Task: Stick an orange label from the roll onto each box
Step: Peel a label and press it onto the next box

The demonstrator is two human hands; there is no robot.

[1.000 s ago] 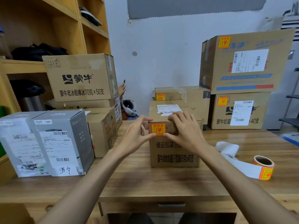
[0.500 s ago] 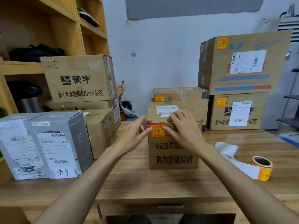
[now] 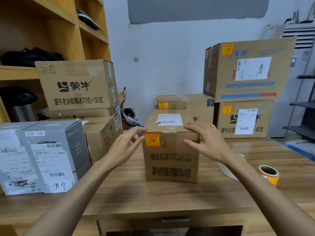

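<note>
Your two hands flank a small cardboard box (image 3: 171,160) standing upright in the middle of the wooden table (image 3: 153,198). An orange label (image 3: 152,140) is stuck at the top left corner of its front face. Your left hand (image 3: 125,147) is open, fingers loosely extended, index tip at the label's left edge. Your right hand (image 3: 208,143) is open too, fingers spread over the box's top right corner (whether they press it is unclear). Neither hand holds anything. The label roll (image 3: 269,174) sits on the table to your right, apart from the box.
</note>
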